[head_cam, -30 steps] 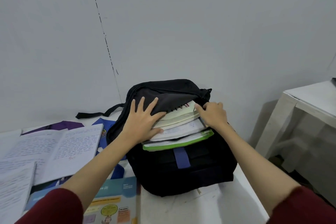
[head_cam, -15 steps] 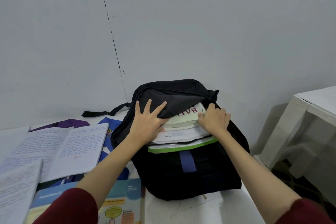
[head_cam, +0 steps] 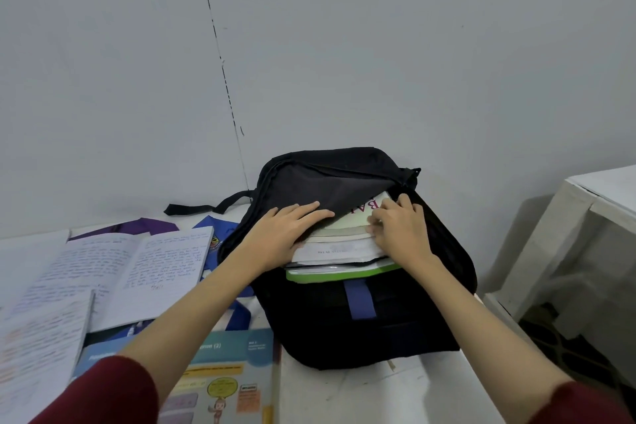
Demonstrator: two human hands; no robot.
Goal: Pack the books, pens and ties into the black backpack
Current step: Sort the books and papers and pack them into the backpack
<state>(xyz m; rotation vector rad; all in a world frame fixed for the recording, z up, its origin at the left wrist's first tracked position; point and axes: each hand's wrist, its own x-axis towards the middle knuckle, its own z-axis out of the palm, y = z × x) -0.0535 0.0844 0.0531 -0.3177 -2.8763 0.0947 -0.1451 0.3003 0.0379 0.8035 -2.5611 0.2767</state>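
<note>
Left hand (head_cam: 282,237) lies flat, fingers straight, on the black backpack (head_cam: 361,320) flap; right hand (head_cam: 401,231), fingers curled, presses the protruding books (head_cam: 339,251). Best to lift the flap while pushing them in squarely.

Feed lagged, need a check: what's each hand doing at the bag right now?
Left hand: open, fingers flat on the black backpack flap.
Right hand: fingers curled on the books sticking out; a firm grip cannot be told.
</note>
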